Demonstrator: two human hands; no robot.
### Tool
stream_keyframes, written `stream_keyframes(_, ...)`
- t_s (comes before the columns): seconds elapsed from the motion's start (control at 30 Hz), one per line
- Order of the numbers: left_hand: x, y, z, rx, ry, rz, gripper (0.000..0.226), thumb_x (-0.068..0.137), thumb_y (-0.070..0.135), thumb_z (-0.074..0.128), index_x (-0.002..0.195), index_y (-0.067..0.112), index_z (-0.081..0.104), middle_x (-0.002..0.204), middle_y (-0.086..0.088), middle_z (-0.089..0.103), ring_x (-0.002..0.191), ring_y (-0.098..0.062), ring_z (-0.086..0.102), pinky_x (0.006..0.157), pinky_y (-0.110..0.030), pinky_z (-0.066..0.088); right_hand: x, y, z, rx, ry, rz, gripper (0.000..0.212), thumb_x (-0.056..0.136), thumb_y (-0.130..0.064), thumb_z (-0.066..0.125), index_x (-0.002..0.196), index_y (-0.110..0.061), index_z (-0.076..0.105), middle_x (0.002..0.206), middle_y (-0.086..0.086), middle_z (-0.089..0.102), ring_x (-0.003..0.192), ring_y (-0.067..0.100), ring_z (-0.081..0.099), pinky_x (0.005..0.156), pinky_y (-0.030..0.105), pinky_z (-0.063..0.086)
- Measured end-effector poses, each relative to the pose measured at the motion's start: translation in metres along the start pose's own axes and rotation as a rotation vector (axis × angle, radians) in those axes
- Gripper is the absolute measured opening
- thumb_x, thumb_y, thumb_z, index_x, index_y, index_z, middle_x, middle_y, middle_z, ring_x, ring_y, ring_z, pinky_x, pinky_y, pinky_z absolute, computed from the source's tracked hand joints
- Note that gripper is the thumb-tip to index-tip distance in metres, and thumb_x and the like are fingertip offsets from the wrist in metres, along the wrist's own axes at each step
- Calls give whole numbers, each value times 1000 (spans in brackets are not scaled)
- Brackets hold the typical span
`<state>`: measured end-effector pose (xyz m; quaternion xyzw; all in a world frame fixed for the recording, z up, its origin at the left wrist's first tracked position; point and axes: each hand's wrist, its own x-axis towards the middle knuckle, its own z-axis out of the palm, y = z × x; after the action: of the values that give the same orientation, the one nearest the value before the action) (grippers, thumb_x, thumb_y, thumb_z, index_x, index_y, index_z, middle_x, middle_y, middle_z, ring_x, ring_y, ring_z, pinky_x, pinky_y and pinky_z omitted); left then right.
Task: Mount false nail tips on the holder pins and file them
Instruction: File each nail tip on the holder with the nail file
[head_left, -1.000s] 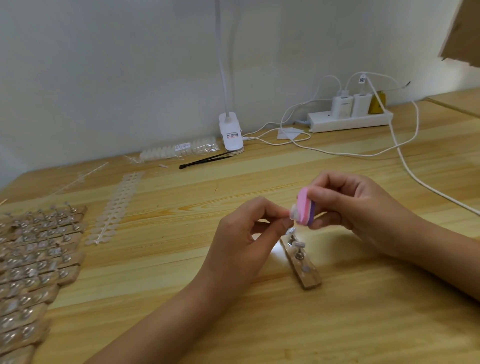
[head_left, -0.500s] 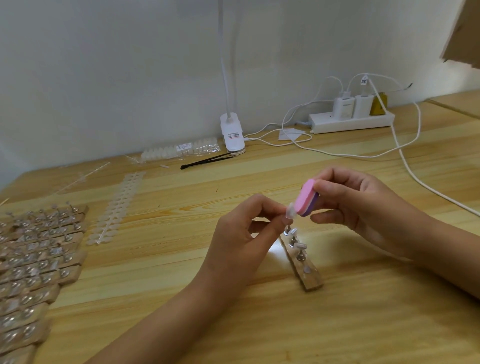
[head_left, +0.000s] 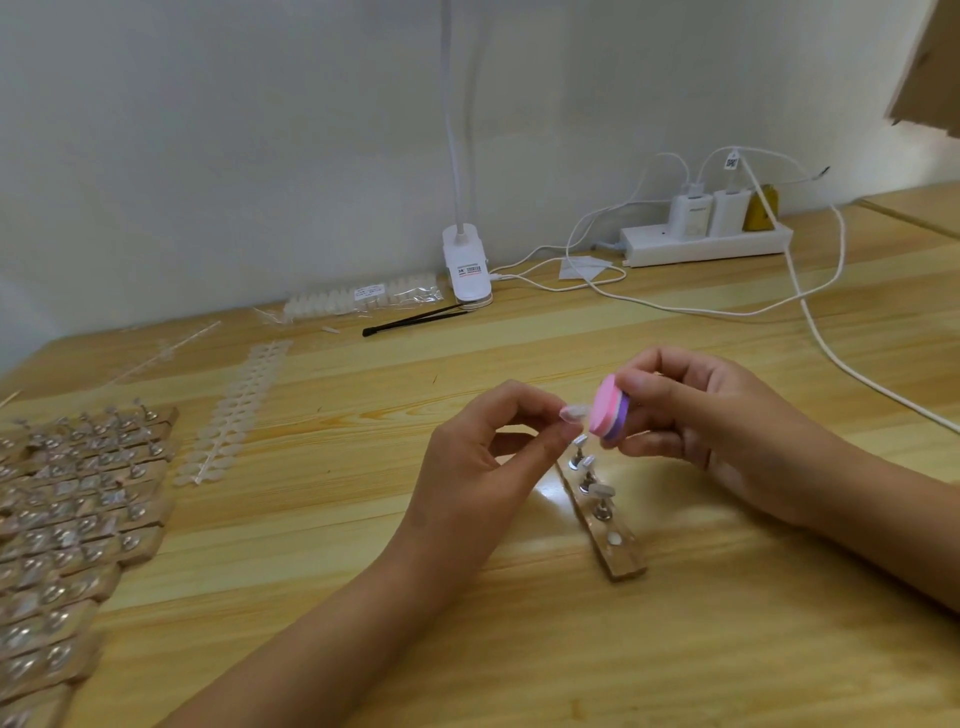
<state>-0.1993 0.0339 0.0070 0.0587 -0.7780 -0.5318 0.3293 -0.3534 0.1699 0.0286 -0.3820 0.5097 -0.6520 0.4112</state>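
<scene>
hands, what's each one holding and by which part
The left hand pinches a clear nail tip by its left end, between thumb and forefinger. The right hand holds the pink and purple file block by its right side.

Raised close together, left grip (head_left: 483, 457) pinches a nail tip (head_left: 572, 413), right grip (head_left: 717, 421) holds a buffer (head_left: 605, 408).
</scene>
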Motion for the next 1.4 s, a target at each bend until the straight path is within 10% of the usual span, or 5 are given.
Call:
stream_keyframes(1.17, -4, 3, 2, 221, -22, 123, 2, 89, 5, 69, 90, 6, 68, 89, 3, 69, 91, -13, 69, 82, -23, 56, 0, 2, -7, -195, -171, -44, 13, 82, -34, 75, 85, -22, 70, 86, 11, 74, 76, 19, 72, 67, 23, 57)
stream_keyframes(1.4, -4, 5, 4, 187, -115, 197, 7, 88, 8, 69, 92, 3, 70, 92, -3, 68, 89, -18, 67, 81, -35, 57, 9, 1, -24, -210, 197, -110, 29, 76, -34, 71, 92, -11, 64, 75, 1, 71, 67, 9, 67, 61, 17, 54)
